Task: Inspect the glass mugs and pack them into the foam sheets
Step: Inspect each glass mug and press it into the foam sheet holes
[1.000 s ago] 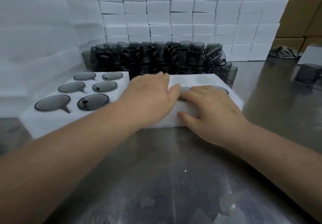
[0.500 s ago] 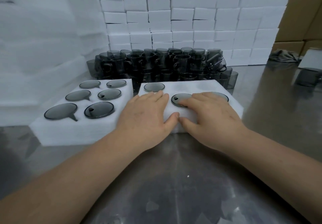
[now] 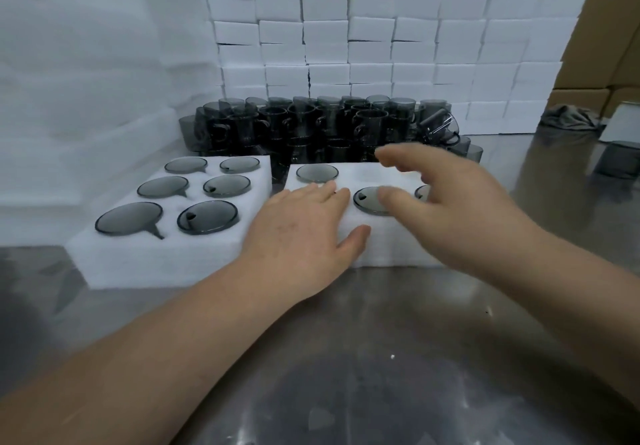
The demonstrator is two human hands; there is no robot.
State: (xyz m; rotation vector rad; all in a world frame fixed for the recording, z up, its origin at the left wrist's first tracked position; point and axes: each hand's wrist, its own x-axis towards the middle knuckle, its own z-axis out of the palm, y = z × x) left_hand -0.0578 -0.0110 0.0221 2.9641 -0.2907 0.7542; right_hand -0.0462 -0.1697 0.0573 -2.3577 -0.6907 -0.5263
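Foam tray (image 3: 381, 247) on steel table (image 3: 381, 358), three mugs (image 3: 317, 173) seen sunk in its pockets | left hand (image 3: 304, 233) flat, fingers straight, pressing near corner | right hand (image 3: 460, 209) raised above tray, fingers loosely spread, empty | risk: toppling or chipping glass if reaching carelessly into crowded mug pile (image 3: 329, 126) behind
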